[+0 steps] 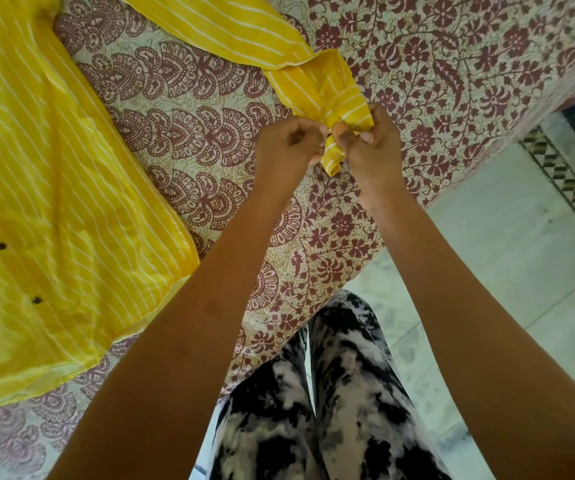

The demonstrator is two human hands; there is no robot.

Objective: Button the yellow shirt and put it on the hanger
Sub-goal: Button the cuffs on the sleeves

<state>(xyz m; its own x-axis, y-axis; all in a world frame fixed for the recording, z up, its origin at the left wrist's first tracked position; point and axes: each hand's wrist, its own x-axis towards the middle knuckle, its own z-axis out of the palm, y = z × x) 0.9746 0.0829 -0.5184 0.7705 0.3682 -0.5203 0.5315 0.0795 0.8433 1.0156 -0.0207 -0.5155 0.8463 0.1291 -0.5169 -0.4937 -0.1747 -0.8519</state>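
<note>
The yellow shirt (54, 188) with thin white stripes lies spread on the bed at the left, two dark buttons showing on its front. One sleeve (230, 32) runs across the top toward the right. Its cuff (327, 95) is lifted off the bed between my hands. My left hand (287, 145) pinches one edge of the cuff with curled fingers. My right hand (370, 145) pinches the other edge, thumb pressed on the fabric. The two hands meet at a small dark button. No hanger is in view.
The bed is covered by a cream sheet (452, 64) with a maroon floral and paisley print; its edge runs diagonally at the right. A pale tiled floor (507, 265) with a patterned border lies beyond. My legs in black-and-white trousers (331, 393) stand against the bed.
</note>
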